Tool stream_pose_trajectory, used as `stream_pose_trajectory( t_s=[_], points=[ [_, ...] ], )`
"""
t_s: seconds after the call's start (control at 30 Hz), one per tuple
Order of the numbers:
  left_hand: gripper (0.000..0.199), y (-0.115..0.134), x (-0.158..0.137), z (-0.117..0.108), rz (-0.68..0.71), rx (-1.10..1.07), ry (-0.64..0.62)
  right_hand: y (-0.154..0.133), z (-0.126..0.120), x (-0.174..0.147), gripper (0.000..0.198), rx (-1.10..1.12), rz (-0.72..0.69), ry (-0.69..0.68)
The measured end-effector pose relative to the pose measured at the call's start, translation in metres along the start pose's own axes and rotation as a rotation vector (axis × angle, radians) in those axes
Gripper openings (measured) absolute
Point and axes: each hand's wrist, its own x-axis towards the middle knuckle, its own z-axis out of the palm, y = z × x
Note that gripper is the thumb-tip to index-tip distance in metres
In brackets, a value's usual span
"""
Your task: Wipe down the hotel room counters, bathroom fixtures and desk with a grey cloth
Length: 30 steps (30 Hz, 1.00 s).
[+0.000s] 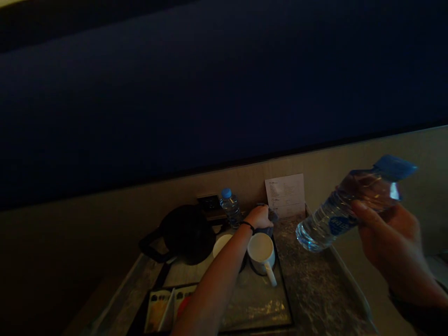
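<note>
In my right hand (388, 233), raised at the right, is a clear plastic water bottle (329, 217) with a blue cap and blue label. It is tilted, its cap end toward the upper right. My left hand (258, 217) reaches across the tray (257, 303) to its far edge. The fingers are closed around a bluish, see-through object (273, 215), too dim to name. Just in front of that hand stands a white mug (261, 247), handle toward me. A second white mug (221, 243) is partly hidden behind my left forearm.
Left on the tray stands a black kettle (189, 235). Behind the mugs is another water bottle (231, 210), upright. A printed card (286, 196) leans against the wall. Sachets (159, 310) fill a compartment at the front left. Marble-patterned counter (315, 289) surrounds the tray.
</note>
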Motion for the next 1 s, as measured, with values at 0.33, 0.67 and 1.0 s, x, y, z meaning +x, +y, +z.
stream_pose_trajectory(
  t_s=[0.33,0.67,1.0],
  points=[
    [0.035,-0.014,-0.006,-0.005,-0.027,-0.096,0.015,0.012,0.011,-0.001,0.048,-0.058,0.086,-0.052],
    [0.053,0.020,-0.114,-0.131,0.260,-0.362,0.605,0.039,0.088,-0.002,0.046,0.056,0.092,-0.176],
    [0.044,-0.013,-0.207,-0.187,-0.001,-0.165,0.930,0.113,0.173,-0.015,0.050,-0.004,0.040,-0.459]
  ],
)
